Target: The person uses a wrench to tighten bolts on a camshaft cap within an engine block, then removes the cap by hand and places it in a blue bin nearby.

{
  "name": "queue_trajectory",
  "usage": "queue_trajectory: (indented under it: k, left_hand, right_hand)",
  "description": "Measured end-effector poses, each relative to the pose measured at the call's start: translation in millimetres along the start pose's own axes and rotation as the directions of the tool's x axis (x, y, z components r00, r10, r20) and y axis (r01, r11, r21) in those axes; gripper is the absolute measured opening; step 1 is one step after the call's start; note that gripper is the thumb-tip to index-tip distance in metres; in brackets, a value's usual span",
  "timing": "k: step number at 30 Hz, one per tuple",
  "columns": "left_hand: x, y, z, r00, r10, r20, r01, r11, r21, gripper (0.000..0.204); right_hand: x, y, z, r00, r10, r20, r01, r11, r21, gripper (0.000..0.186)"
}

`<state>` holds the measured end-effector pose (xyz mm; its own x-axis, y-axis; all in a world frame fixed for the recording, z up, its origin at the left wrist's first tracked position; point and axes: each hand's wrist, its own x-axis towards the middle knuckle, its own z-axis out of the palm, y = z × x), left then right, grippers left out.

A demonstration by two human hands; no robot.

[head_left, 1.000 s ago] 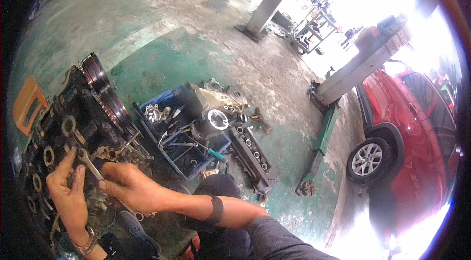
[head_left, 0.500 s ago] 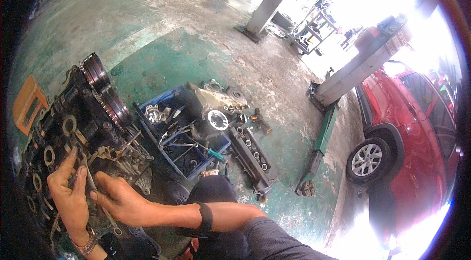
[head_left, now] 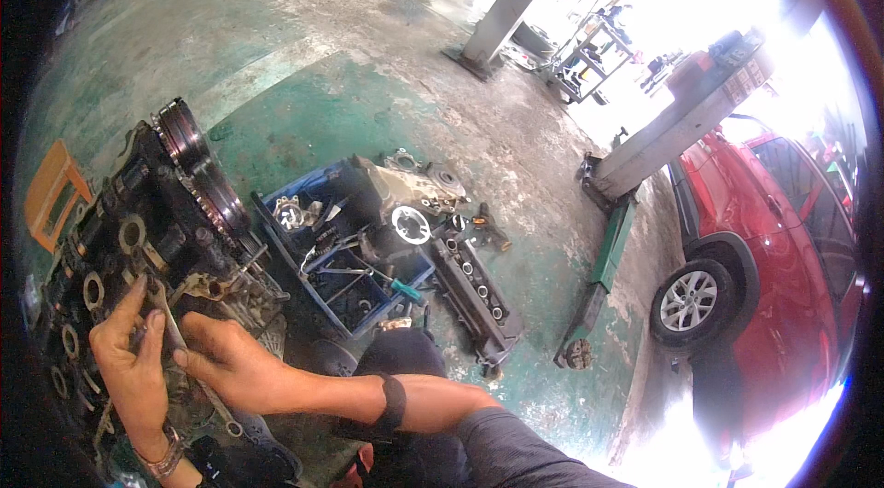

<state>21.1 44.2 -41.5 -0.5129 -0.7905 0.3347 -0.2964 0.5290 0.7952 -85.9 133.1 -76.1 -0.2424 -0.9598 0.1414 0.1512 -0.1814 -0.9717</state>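
A long combination wrench (head_left: pixel 215 402) slants across the engine block (head_left: pixel 152 198) at the left. My right hand (head_left: pixel 226 364) is closed around the middle of its shank, and its ring end sticks out below my fingers. The wrench's upper end lies at the engine, by a pale round opening. My left hand (head_left: pixel 127 368) reaches up beside it, with the index finger and thumb stretched out and apart. Those fingertips touch the upper end of the wrench or lie right against it. The fastener there is hidden.
A blue crate (head_left: pixel 339 318) of engine parts and tools stands right of the engine, with a dark valve cover (head_left: pixel 474 295) beside it. An orange stool (head_left: pixel 57 193) is beyond the engine. A lift post (head_left: pixel 663 133) and a red car (head_left: pixel 764 249) are at the right.
My right hand has shifted slightly right and up with the wrench, whose ring end has swung a little to the right. My left hand has stayed nearly in place.
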Motion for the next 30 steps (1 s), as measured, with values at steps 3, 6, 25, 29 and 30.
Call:
queue_trajectory:
  k: [3,6,25,29,30]
  left_hand:
    - [0.3,1.4,-1.0,1.0,0.004,0.014,-0.004,1.0,0.008,0.031]
    - [-0.9,3.6,-4.4,0.999,-0.013,0.041,0.01,0.996,0.092,0.032]
    - [12.3,-1.3,5.6,0.993,-0.082,-0.082,0.104,0.942,0.318,0.027]
    - [19.1,3.2,10.4,0.995,-0.098,-0.008,0.097,0.97,0.223,0.029]
    - [20.1,2.9,12.3,0.99,-0.138,0.002,0.134,0.965,0.224,0.03]
  right_hand:
    - [0.8,-2.8,-10.5,1.0,-0.009,0.008,0.01,0.99,-0.143,0.017]
    - [2.7,-6.0,-20.5,0.992,0.124,0.012,-0.124,0.99,0.065,0.016]
    - [19.2,-31.3,-55.8,0.823,-0.466,-0.324,0.402,0.882,-0.248,0.017]
    - [21.5,-28.1,-58.9,0.852,-0.416,-0.318,0.373,0.908,-0.189,0.017]
    - [21.7,-27.3,-59.1,0.84,-0.442,-0.314,0.394,0.896,-0.206,0.017]
